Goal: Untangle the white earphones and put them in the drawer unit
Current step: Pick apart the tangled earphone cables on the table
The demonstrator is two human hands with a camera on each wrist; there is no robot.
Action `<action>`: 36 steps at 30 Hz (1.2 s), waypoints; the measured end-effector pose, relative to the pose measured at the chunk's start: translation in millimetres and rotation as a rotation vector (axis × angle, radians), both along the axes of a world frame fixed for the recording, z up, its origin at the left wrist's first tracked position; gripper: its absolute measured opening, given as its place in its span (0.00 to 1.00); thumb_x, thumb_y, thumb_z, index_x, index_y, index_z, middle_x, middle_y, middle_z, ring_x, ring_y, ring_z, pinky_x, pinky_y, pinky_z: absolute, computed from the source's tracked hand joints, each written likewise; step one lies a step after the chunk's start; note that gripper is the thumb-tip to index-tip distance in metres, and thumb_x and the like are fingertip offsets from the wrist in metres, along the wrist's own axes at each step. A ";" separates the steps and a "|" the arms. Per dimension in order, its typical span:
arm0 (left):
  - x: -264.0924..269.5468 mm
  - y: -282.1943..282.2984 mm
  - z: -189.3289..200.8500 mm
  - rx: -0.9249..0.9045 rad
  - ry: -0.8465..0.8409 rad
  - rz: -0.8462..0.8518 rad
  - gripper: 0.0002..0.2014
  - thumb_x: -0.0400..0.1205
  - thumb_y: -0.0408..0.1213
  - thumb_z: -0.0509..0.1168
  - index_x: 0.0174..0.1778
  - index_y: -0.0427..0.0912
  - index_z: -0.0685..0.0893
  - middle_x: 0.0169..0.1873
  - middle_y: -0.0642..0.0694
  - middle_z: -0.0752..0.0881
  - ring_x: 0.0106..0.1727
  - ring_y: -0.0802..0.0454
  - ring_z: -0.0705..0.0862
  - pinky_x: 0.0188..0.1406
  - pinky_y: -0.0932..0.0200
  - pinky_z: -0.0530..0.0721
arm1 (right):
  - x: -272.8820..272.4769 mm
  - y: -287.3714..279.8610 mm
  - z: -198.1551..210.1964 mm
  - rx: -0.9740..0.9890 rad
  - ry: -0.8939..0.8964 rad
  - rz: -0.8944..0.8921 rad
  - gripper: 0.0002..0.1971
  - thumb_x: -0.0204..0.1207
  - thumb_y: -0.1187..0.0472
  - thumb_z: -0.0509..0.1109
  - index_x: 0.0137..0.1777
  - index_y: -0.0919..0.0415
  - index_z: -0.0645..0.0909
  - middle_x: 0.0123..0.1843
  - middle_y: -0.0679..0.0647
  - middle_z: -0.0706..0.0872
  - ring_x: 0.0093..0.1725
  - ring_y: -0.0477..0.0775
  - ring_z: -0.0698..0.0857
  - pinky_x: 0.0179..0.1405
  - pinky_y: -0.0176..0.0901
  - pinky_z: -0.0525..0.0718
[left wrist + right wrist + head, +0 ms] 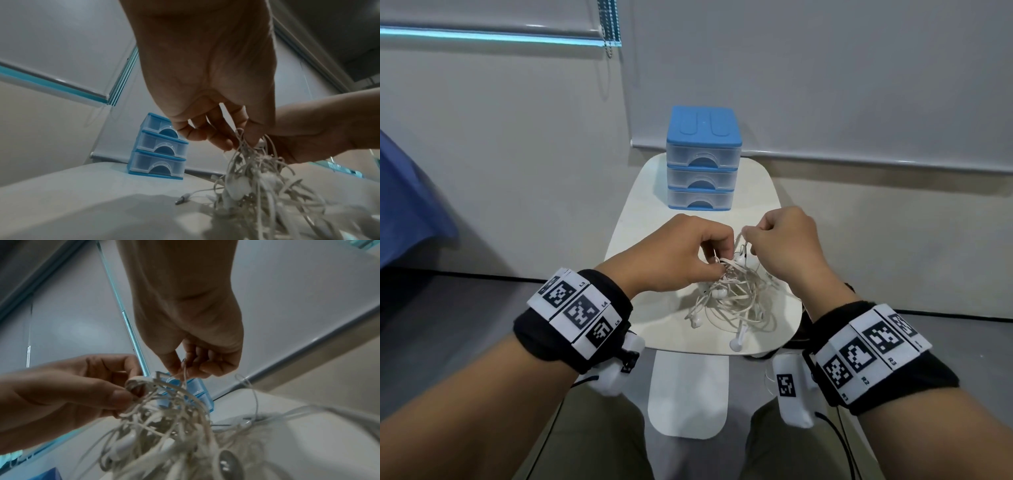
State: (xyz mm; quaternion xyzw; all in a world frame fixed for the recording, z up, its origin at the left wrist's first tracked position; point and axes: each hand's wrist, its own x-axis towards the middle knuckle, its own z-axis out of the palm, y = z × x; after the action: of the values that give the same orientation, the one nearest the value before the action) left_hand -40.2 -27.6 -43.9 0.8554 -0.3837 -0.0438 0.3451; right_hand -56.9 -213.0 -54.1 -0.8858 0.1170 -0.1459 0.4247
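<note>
A tangled bundle of white earphones lies on the near half of a small white table, its top lifted between both hands. My left hand pinches a clump of cords at the bundle's upper left. Just to its right, my right hand pinches a single cord end and holds it up. The blue drawer unit, with three clear drawers all closed, stands at the table's far end behind the hands. A metal jack plug lies on the table.
Grey roller blinds cover the wall behind the table, with a bead chain hanging at the left. Something blue sits at the left edge. The table's white base and my knees are below the near edge.
</note>
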 end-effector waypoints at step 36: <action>9.3 22.2 1.6 0.111 0.117 0.304 0.06 0.76 0.34 0.75 0.35 0.48 0.89 0.34 0.50 0.91 0.41 0.49 0.88 0.42 0.59 0.83 | -11.3 -7.3 40.0 0.420 0.075 0.416 0.16 0.84 0.60 0.74 0.34 0.59 0.78 0.34 0.56 0.83 0.24 0.47 0.77 0.23 0.35 0.72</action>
State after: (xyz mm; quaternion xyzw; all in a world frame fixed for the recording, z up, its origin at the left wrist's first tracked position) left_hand -30.9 -5.4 -42.2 0.9173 -0.2261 -0.0620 0.3219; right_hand -68.2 -220.2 -14.0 -0.7883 -0.0237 0.0046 0.6148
